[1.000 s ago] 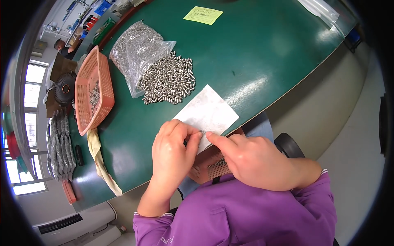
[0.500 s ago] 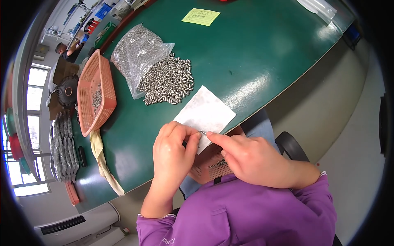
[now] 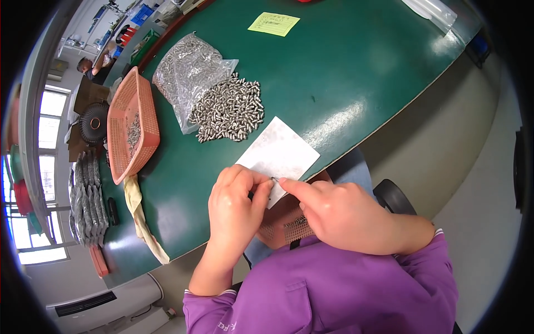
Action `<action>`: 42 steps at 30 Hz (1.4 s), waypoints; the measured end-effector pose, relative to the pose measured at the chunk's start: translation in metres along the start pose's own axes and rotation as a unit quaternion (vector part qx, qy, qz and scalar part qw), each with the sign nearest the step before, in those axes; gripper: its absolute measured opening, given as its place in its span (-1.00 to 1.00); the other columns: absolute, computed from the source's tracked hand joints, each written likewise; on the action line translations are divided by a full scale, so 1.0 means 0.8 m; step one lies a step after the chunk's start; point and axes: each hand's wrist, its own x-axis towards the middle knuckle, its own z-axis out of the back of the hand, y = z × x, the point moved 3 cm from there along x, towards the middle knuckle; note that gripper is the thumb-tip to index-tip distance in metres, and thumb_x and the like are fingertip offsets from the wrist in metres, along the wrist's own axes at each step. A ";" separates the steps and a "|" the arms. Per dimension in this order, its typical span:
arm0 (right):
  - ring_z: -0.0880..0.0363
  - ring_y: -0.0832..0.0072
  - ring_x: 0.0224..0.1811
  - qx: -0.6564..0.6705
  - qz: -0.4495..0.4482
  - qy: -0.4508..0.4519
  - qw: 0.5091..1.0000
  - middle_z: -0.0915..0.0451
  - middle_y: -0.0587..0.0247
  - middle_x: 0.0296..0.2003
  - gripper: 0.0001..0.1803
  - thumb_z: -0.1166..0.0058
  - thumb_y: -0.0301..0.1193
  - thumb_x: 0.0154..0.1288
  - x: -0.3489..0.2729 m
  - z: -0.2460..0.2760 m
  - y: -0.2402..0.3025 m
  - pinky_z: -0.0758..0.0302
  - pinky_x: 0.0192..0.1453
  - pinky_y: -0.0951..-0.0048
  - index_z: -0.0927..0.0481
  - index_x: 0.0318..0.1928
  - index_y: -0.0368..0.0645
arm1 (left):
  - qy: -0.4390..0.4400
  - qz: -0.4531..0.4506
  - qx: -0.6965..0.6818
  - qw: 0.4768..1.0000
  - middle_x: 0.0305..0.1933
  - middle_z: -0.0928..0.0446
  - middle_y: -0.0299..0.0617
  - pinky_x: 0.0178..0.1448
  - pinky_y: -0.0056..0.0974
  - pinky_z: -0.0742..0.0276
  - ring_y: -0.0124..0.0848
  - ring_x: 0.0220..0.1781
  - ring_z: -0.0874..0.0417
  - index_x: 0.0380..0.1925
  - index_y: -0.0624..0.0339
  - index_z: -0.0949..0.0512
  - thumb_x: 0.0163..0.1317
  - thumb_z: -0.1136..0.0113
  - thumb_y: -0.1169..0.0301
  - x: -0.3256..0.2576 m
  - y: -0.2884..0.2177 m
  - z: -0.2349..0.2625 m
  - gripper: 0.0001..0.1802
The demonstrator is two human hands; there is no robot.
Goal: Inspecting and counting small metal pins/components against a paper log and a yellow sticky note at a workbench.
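Observation:
My left hand (image 3: 236,197) is closed in a pinch, thumb against index finger, over the lower corner of a white sheet (image 3: 281,146). A tiny dark metal piece (image 3: 274,178) sticks out at its fingertips, too small to name. From the right, my right hand (image 3: 345,214) reaches in, its index finger pointing at that piece and touching it or nearly so. The other fingers are curled under, and what they hold, if anything, is hidden. Beyond the sheet lies a heap of small silvery metal cylinders (image 3: 231,108), spilling from a clear plastic bag (image 3: 186,67).
An orange plastic basket (image 3: 151,139) holds more small metal parts at left, with a cream cloth strip (image 3: 139,214) beside it. Another basket (image 3: 300,229) sits below the table edge at my lap. A yellow paper slip (image 3: 273,24) lies farther off. A person (image 3: 97,67) is in the background.
Hardly anything differs. Both hands keep their place at the sheet's corner, and the whole view has shifted very slightly.

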 end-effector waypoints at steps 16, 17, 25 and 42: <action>-0.73 0.11 -0.26 0.133 -0.010 -0.098 0.986 -0.70 0.01 -0.06 -0.50 -0.08 -0.58 0.34 -0.021 0.017 -0.014 -0.65 -0.25 0.21 -0.51 0.30 -0.14 | -0.075 -0.066 0.089 0.991 -0.27 -0.58 -0.16 -0.05 -0.08 -0.57 -0.12 -0.13 -0.63 -0.36 0.18 -0.66 0.08 -0.40 0.53 0.061 0.053 0.018 -0.88; -0.72 0.11 -0.29 0.137 0.000 -0.113 0.984 -0.71 0.02 -0.10 -0.50 -0.09 -0.58 0.34 -0.020 0.016 -0.015 -0.64 -0.28 0.21 -0.51 0.30 -0.13 | -0.075 -0.066 0.088 0.991 -0.27 -0.58 -0.16 -0.05 -0.08 -0.57 -0.12 -0.13 -0.63 -0.36 0.18 -0.66 0.08 -0.40 0.53 0.063 0.054 0.017 -0.88; -0.77 0.21 -0.20 0.126 -0.048 -0.063 0.989 -0.73 0.03 -0.05 -0.52 -0.11 -0.61 0.35 -0.019 0.012 -0.015 -0.66 -0.14 0.35 -0.55 0.28 -0.18 | -0.047 -0.047 0.086 0.994 -0.31 -0.56 -0.12 -0.06 -0.09 -0.56 -0.10 -0.14 -0.62 -0.41 0.24 -0.63 0.06 -0.37 0.54 0.055 0.051 0.019 -0.90; -0.68 0.19 -0.45 0.004 0.007 -0.044 0.999 -0.60 0.11 -0.39 -0.46 -0.12 -0.53 0.24 -0.009 -0.015 -0.001 -0.68 -0.33 0.23 -0.49 0.28 -0.21 | -0.029 -0.051 -0.004 0.998 -0.31 -0.55 -0.17 -0.16 -0.11 -0.51 -0.14 -0.23 -0.58 -0.39 0.22 -0.62 0.05 -0.43 0.57 -0.009 0.012 0.000 -0.85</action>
